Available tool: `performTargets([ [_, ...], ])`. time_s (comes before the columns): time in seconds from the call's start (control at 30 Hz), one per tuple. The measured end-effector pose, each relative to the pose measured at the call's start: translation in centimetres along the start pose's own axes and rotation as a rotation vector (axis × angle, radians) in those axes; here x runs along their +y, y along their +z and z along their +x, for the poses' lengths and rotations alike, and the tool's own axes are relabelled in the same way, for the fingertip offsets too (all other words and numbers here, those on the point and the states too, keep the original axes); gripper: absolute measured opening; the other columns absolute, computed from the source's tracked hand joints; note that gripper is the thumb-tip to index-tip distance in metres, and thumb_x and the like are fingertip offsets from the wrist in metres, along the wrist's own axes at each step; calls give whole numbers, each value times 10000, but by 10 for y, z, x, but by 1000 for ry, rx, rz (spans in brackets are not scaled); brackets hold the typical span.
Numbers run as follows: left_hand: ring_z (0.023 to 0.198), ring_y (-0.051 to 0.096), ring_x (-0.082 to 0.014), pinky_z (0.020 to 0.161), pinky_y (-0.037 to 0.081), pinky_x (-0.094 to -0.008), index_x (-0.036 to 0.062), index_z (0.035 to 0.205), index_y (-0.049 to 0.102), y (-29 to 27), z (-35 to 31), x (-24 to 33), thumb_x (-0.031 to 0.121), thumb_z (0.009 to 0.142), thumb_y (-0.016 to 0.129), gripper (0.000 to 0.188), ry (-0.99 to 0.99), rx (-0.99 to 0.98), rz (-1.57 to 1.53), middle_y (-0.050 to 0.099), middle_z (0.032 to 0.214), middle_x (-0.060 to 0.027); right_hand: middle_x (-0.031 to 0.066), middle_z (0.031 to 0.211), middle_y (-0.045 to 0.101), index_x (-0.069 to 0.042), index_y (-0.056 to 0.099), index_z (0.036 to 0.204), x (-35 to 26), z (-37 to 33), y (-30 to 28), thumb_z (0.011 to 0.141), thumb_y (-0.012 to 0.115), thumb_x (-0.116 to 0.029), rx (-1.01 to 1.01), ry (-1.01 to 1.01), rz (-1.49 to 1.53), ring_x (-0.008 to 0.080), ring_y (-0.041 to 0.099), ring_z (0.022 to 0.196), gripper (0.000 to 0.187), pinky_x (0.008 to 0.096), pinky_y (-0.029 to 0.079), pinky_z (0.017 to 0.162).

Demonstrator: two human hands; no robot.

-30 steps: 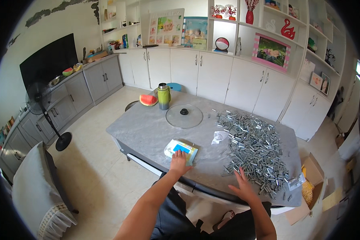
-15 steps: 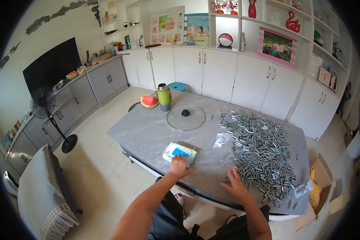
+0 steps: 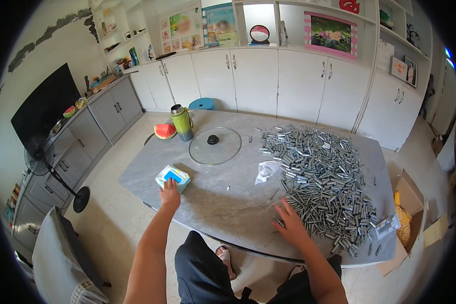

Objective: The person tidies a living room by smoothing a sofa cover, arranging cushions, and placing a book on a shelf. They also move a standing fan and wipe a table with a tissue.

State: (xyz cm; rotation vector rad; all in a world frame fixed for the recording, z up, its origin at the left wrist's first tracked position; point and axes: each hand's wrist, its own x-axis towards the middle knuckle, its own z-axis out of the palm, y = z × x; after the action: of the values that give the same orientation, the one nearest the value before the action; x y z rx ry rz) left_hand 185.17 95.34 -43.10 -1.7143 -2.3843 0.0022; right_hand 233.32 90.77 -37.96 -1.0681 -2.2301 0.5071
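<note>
My left hand (image 3: 170, 194) rests its fingertips on the near side of a white and pale-green wipes pack (image 3: 179, 174) with a blue label, left of centre on the table. Its fingers reach forward and do not wrap the pack. Beside the near left edge of a large heap of short silver metal tubes (image 3: 321, 177), my right hand (image 3: 291, 224) hovers or rests lightly with fingers apart. A crumpled white tissue (image 3: 267, 171) lies left of the heap. One small silver piece (image 3: 228, 188) sits alone between the pack and the heap.
The grey table (image 3: 213, 207) also carries a glass lid (image 3: 201, 154), a green bottle (image 3: 181, 124) and a watermelon wedge (image 3: 164, 131) at the far left. A clear plastic piece (image 3: 387, 226) lies at the right edge. An open cardboard box (image 3: 415, 202) stands beside it.
The wipes pack has moved left and away across the table with my left hand, and a small silver piece now shows near its former place. My right hand stays beside the heap. The view has shifted.
</note>
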Motion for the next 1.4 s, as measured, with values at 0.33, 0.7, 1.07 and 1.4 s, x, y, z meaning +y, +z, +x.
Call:
performTargets([
  [0.33, 1339, 198, -405, 1081, 166, -525, 11, 1380, 282, -64, 14, 64, 134, 675, 617, 790, 47, 283, -192, 250, 1438, -206, 193, 1365, 387, -5, 508, 1194, -3, 6, -1, 787, 633, -92, 86, -43, 96, 369, 439, 1189, 435, 396, 381, 967],
  [0.7, 892, 534, -347, 767, 458, -427, 39, 904, 586, -22, -5, 171, 5, 722, 533, 193, 582, 203, -596, 563, 908, -151, 181, 1350, 403, -11, 509, 1178, 2, 6, 3, 803, 620, -90, 81, -40, 106, 359, 440, 1192, 399, 395, 385, 974],
  [1.07, 1042, 513, -348, 868, 445, -427, 59, 1104, 579, -36, 29, 221, 89, 734, 631, 375, 571, 256, -655, 559, 1116, -174, 152, 1385, 380, -23, 513, 1202, 5, 3, 2, 822, 627, -120, 134, -15, 100, 338, 455, 1186, 408, 376, 397, 958],
  [1.4, 879, 562, -324, 763, 464, -409, 83, 1014, 652, -36, 47, 297, 69, 728, 624, 288, 571, 219, -753, 601, 842, -141, 151, 1386, 379, -47, 527, 1198, 1, 6, 0, 811, 634, -106, 134, 43, 164, 342, 465, 1174, 405, 382, 429, 926],
])
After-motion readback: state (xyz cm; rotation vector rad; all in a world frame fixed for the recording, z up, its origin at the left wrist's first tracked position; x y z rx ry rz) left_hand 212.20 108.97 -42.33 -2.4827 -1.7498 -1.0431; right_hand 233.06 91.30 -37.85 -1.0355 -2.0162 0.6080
